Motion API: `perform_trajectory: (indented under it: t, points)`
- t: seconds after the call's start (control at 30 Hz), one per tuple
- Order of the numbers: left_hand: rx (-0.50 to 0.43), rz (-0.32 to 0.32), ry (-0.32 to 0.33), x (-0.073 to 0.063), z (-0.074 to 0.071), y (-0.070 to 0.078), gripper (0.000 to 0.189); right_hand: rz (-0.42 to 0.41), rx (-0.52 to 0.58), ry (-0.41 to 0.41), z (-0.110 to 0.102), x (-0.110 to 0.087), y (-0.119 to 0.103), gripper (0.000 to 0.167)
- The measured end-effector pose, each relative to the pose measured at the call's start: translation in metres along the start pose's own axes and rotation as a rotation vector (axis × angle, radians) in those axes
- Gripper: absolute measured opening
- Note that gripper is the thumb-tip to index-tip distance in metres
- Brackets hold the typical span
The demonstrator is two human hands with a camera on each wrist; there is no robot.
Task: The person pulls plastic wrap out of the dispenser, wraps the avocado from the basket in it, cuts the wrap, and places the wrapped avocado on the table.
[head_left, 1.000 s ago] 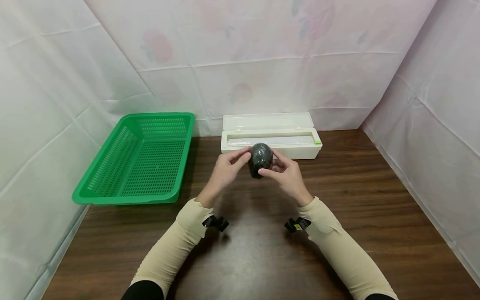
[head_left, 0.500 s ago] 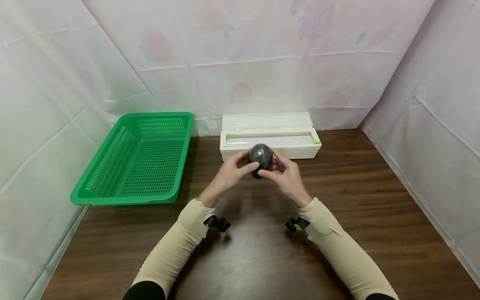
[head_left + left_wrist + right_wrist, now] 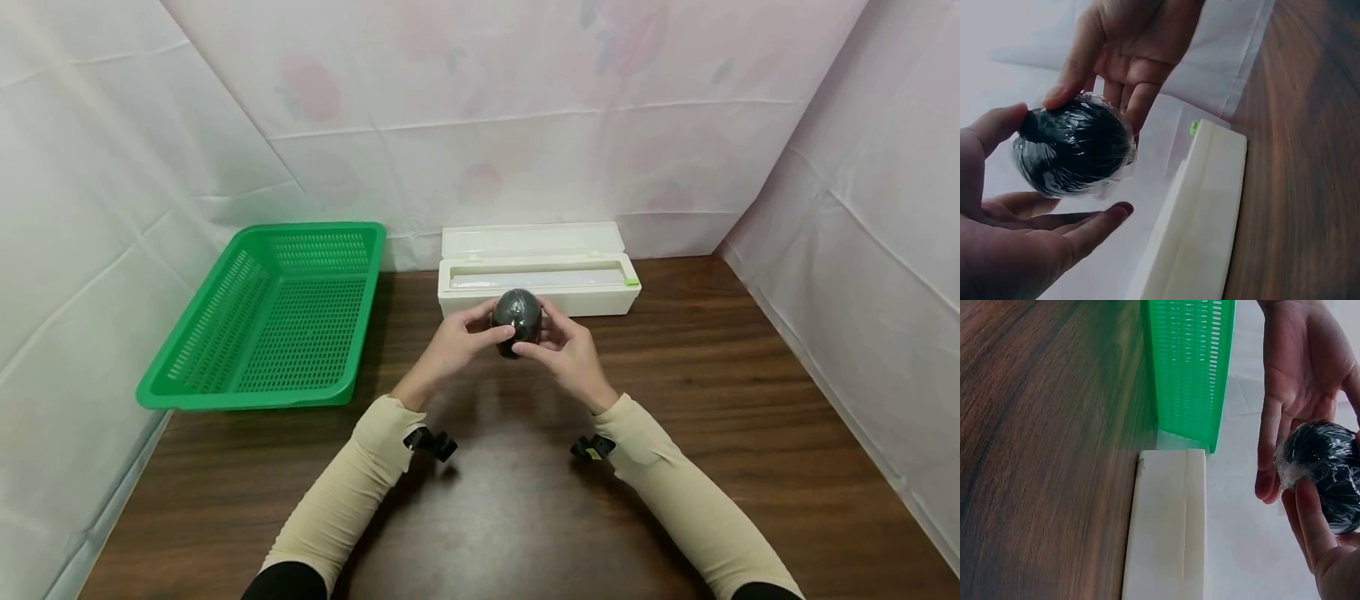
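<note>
Both hands hold a dark, rounded, egg-shaped object [image 3: 517,312] wrapped in shiny cling film; its kind cannot be told through the film. It is held above the table in front of the white box. My left hand [image 3: 452,343] has its thumb on the near side and fingers about the left. My right hand [image 3: 573,354] grips the right side between thumb and fingers. In the left wrist view, film bunches at one end of the wrapped object [image 3: 1075,147], and some left fingers extend beneath it. The right wrist view shows right fingers pressing the wrapped object [image 3: 1325,462].
Behind the hands stands a white cling film box [image 3: 540,300], lid raised, with a film roll [image 3: 536,279] inside and a green tab at its right end. A green plastic basket [image 3: 341,393] sits to the left. White curtains [image 3: 480,117] enclose the wooden table [image 3: 750,400].
My left thumb has moved from the left edge onto the object's near side. The wrapped object has tilted, so its rounded end faces the head camera more. The right hand keeps its grip.
</note>
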State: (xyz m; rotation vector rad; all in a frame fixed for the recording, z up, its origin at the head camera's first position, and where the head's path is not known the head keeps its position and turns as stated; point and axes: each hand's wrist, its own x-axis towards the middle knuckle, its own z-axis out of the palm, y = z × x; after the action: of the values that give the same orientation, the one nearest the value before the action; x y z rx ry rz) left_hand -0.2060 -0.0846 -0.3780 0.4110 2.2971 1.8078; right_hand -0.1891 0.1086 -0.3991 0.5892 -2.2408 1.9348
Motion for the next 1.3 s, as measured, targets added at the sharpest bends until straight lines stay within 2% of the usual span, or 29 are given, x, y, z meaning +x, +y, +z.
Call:
perform_trajectory:
  t: [0.2,0.37,0.47,0.53,0.63,0.7,0.77,0.9,1.0,1.17,1.3]
  points:
    - [-0.148,-0.024,0.025,0.000,0.000,-0.002,0.053,-0.018,0.025,-0.061,-0.002,0.001,0.000,0.071]
    - [-0.290,-0.044,0.076,-0.001,0.004,-0.003,0.052,0.049,-0.022,-0.126,-0.013,0.002,-0.004,0.067]
    - [-0.340,-0.070,0.108,-0.001,0.006,-0.003,0.051,0.064,-0.059,-0.133,-0.022,0.003,-0.008,0.067]
    - [-0.326,-0.080,0.122,0.000,0.006,-0.004,0.052,0.030,-0.099,-0.133,-0.027,0.005,-0.012,0.071]
    - [-0.282,-0.086,0.126,0.000,0.007,-0.004,0.053,-0.077,-0.205,-0.159,-0.032,0.010,-0.016,0.077]
    - [-0.248,-0.078,0.112,0.000,0.008,-0.003,0.053,-0.129,-0.251,-0.205,-0.033,0.013,-0.019,0.080]
    - [-0.227,-0.075,0.086,0.001,0.009,-0.003,0.055,-0.140,-0.255,-0.240,-0.034,0.016,-0.020,0.078]
    - [-0.210,-0.063,0.022,0.002,0.012,-0.001,0.056,-0.048,-0.149,-0.232,-0.036,0.018,-0.017,0.072]
    - [-0.219,-0.057,0.001,0.003,0.014,0.000,0.056,0.009,-0.069,-0.222,-0.039,0.019,-0.016,0.069]
    - [-0.279,-0.064,0.029,0.005,0.016,-0.002,0.054,0.071,-0.012,-0.230,-0.043,0.017,-0.016,0.060]
    - [-0.379,-0.060,0.077,0.006,0.017,-0.005,0.053,0.219,0.141,-0.174,-0.043,0.014,-0.017,0.054]
